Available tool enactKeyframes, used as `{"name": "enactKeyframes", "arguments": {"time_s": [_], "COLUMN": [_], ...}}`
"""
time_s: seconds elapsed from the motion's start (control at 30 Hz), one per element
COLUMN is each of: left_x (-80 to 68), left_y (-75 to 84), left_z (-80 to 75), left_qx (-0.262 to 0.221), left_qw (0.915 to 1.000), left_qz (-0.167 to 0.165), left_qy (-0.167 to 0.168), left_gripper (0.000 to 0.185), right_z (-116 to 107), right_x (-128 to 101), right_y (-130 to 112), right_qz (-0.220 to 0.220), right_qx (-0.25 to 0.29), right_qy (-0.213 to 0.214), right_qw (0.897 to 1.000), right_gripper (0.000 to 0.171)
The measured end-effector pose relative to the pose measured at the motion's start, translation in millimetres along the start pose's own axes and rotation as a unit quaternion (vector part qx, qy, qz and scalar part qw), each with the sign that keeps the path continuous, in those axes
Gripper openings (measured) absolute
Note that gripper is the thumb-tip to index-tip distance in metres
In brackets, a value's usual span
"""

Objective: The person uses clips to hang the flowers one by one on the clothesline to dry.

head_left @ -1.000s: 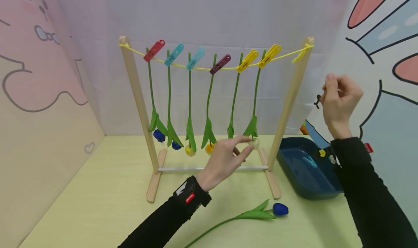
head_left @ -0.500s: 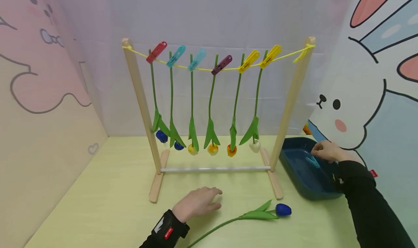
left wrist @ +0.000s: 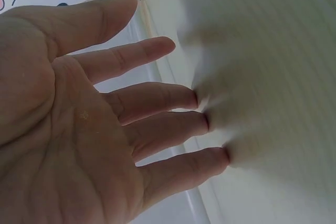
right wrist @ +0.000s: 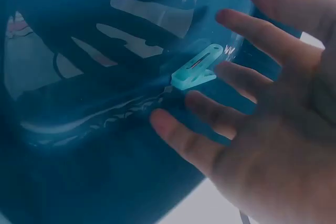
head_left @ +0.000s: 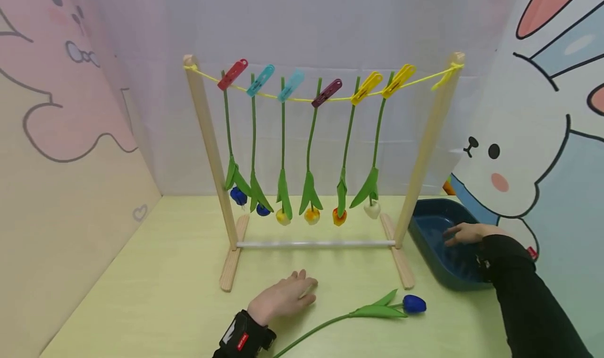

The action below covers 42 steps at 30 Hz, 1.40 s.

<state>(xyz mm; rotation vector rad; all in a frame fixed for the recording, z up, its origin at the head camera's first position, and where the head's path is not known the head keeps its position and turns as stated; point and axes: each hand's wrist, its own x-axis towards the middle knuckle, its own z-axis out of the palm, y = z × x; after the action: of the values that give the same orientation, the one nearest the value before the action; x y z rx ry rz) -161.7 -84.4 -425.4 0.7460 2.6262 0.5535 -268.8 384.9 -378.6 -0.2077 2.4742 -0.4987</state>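
Note:
My right hand (head_left: 467,233) is inside the dark blue plastic tub (head_left: 427,253), fingers spread. In the right wrist view a turquoise clothespin (right wrist: 197,69) lies on the tub's bottom near my fingertips; from the head view it is hidden. My left hand (head_left: 283,297) rests on the table in front of the rack, its fingertips touching the surface and nothing in it. Right of it lies a loose blue tulip (head_left: 414,304) with a green stem. Several tulips, such as a white one (head_left: 372,209), hang upside down from a yellow string (head_left: 302,99), each held by a clothespin.
The wooden rack (head_left: 431,132) stands mid-table, with feet reaching forward and a pale crossbar (head_left: 316,244) low between its posts. Red (head_left: 233,75), light blue, maroon and yellow clothespins sit on the string. A white sheet (head_left: 321,22) hangs behind; cartoon-printed panels flank the table.
My right hand has come down from the air right of the rack into the tub, and its fingers have spread. My left hand has left the white tulip and dropped to the table.

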Motion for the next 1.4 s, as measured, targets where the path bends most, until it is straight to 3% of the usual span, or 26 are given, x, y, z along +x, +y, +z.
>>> {"name": "enactKeyframes", "arguments": {"time_s": [0.5,0.83,0.97,1.07,1.17,1.33,1.4], "left_x": [0.0,-0.3,-0.5,-0.3,-0.4,-1.2,-1.1], "left_y": [3.6,2.8,2.2,1.8,1.3,1.5,1.8], "left_z": [-1.1,-3.2,-1.9,-0.9,0.0,0.9,1.1], "left_qx": [0.002,-0.004,-0.001,0.003,0.003,0.003,0.004], "left_qw": [1.0000,1.0000,1.0000,1.0000,1.0000,0.9999,0.9999], "left_qz": [-0.006,-0.008,-0.006,-0.004,-0.002,-0.001,-0.004], "left_qy": [0.000,-0.001,0.001,0.004,0.006,0.010,0.009], "left_gripper": [0.040,0.041,0.041,0.041,0.041,0.040,0.040], "right_z": [4,4,1,-2,-4,1,7], "right_x": [1,-2,-2,-3,-8,-20,-24], "right_y": [4,2,0,-2,-7,-20,-27], "right_qz": [0.002,0.036,0.011,-0.023,-0.043,-0.061,-0.070], "right_qx": [-0.012,0.009,0.006,-0.004,-0.011,-0.013,0.006], "right_qy": [0.003,0.007,0.016,0.056,0.133,0.281,0.320], "right_qw": [1.000,0.999,1.000,0.998,0.990,0.958,0.945], "right_gripper": [0.059,0.067,0.054,0.039,0.029,0.020,0.017]}}
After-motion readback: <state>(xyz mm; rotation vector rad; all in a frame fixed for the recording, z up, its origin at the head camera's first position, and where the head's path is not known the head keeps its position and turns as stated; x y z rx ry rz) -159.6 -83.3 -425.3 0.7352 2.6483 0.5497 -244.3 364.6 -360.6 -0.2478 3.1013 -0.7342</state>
